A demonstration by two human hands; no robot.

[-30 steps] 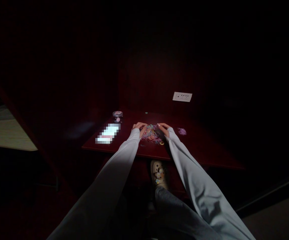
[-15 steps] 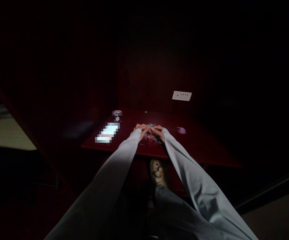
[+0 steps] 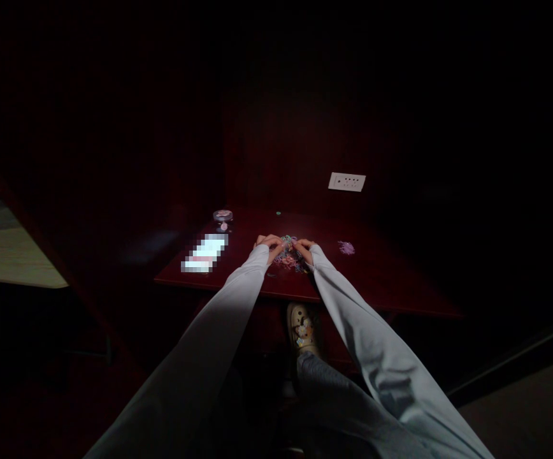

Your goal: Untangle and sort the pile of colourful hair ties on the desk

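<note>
A loose pile of small coloured elastic hair ties, pink, green, purple and dark, lies near the table's front edge. My left hand is at the pile's left side, fingers bent and their tips closed together among the ties. From the right, my right hand reaches in with thumb and fingers pinched at the pile's edge. What lies between the fingertips is too small and dim to make out. A separate purple bunch of hair ties lies to the right. One green hair tie lies by itself at the back.
A clear round jar stands at the back left of the dark red table. In front of it lies a lit, blurred-out rectangle. A white socket plate is on the back wall. A clog shows below the table edge.
My hands have drawn slightly apart from each other above the pile, so more of the ties show between them. The jar and the purple bunch stay put.
</note>
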